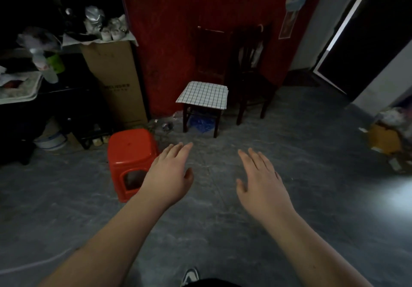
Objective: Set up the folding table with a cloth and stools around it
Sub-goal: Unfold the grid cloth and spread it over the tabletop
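A folded white cloth with a dark grid pattern (203,95) lies on the seat of a dark wooden chair (208,63) against the red wall. A red plastic stool (129,150) stands on the grey floor at the left. My left hand (170,173) hovers palm down, fingers apart, just right of the stool and partly in front of it. My right hand (260,179) is held out beside it, fingers spread, holding nothing. No folding table shows in view.
A second dark wooden chair (252,70) stands right of the first. A tall cardboard box (116,81) and a cluttered black cabinet (44,99) fill the left side. A doorway (356,37) opens at the right, with boxes and clutter (388,139) on the floor.
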`<state>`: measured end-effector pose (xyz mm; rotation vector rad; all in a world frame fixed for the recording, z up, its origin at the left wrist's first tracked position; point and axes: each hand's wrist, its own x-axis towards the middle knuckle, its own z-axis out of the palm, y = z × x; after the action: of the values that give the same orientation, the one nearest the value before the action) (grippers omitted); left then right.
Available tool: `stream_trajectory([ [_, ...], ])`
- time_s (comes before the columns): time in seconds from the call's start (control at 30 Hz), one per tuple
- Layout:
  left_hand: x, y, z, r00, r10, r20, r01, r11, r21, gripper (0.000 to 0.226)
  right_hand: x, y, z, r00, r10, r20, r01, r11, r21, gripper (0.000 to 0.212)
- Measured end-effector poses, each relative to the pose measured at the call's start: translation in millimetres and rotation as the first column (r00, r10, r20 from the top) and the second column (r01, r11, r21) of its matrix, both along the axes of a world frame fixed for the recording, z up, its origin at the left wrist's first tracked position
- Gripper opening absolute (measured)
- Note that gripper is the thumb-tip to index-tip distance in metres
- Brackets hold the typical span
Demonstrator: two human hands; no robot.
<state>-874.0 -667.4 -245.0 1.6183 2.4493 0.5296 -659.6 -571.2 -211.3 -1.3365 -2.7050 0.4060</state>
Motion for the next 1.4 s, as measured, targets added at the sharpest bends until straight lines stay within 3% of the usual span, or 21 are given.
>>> stream_trajectory([
  [0.37, -94.3, 235.8, -8.3, 0.994, -0.092, -0.065, 0.088, 0.994, -0.065, 0.071, -87.4, 226.8, -24.8, 1.000, -0.020, -0.014, 0.020, 1.000, -0.017, 0.074],
  [0.8, -232.7, 494.9, -63.4, 0.995, 0.099, 0.028, -0.094, 0.987, -0.133, 0.072, -250.3, 537.1, -71.0, 0.976, 0.205, 0.073, -0.202, 0.978, -0.055, 0.072],
  [1.1, -360.9, 644.0, -170.6, 0.979, 0.151, 0.135, -0.111, 0.958, -0.265, 0.073, -386.5, 683.3, -179.5, 0.966, 0.180, 0.186, -0.141, 0.968, -0.206, 0.074],
  [1.4, -449.1, 785.7, -350.4, 0.970, 0.099, 0.223, -0.018, 0.941, -0.338, 0.076, -486.5, 813.7, -360.7, 0.973, 0.105, 0.208, -0.035, 0.948, -0.316, 0.081],
])
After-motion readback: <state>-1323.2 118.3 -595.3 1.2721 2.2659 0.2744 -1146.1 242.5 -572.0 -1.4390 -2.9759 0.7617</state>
